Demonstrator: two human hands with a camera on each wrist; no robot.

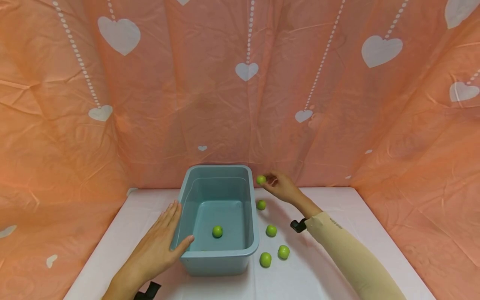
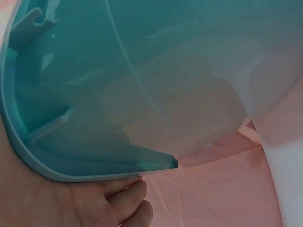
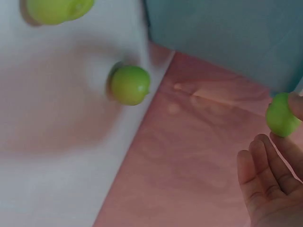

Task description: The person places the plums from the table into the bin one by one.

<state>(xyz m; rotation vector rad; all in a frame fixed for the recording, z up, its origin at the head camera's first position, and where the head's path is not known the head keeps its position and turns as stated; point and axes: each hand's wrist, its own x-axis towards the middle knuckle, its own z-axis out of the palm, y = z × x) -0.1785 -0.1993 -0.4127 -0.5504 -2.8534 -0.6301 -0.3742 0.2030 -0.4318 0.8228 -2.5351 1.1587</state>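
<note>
A small round green fruit (image 1: 261,179) is pinched between the thumb and fingertips of my right hand (image 1: 279,186), held in the air beside the far right corner of a blue-grey plastic bin (image 1: 219,253). In the right wrist view, the pinched fruit (image 3: 282,115) shows at the right edge, the other fingers extended below it. Along the bin's left wall lies my left hand (image 1: 159,246), its fingers fairly straight outside and its thumb by the near rim. One green fruit (image 1: 217,231) sits on the bin's floor.
Several more green fruits, among them one near the wall (image 1: 261,204) and one close to the front (image 1: 265,259), lie on the white tabletop (image 1: 318,266) right of the bin. An orange-pink curtain (image 1: 210,104) with white hearts encloses the back and sides.
</note>
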